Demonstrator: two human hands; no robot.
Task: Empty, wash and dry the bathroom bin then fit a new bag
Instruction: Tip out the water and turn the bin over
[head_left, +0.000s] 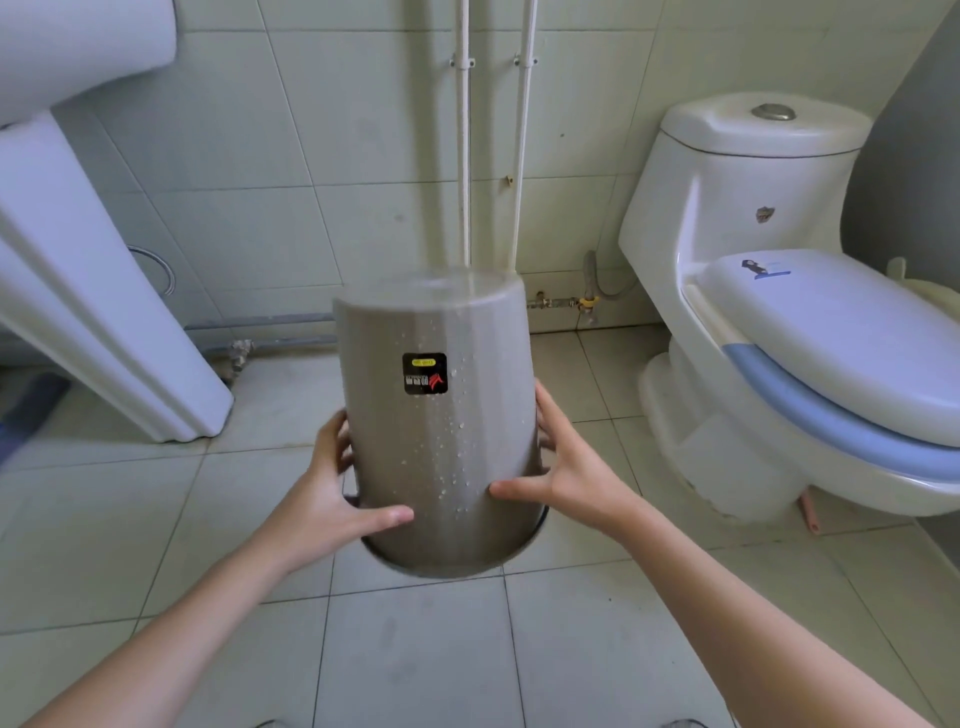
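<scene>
A grey plastic bin (441, 415) hangs upside down in the middle of the head view, its base up and its open rim facing the floor. Water drops cling to its side, and a black sticker sits on its front. My left hand (332, 493) grips the bin's left side near the rim, thumb across the front. My right hand (561, 467) grips the right side the same way, thumb on the front. The inside of the bin is hidden.
A white toilet (779, 322) with a blue seat stands at the right. A white basin pedestal (104, 312) stands at the left. Two white pipes (493, 156) run down the tiled wall behind the bin. Pale floor tiles (415, 649) lie below.
</scene>
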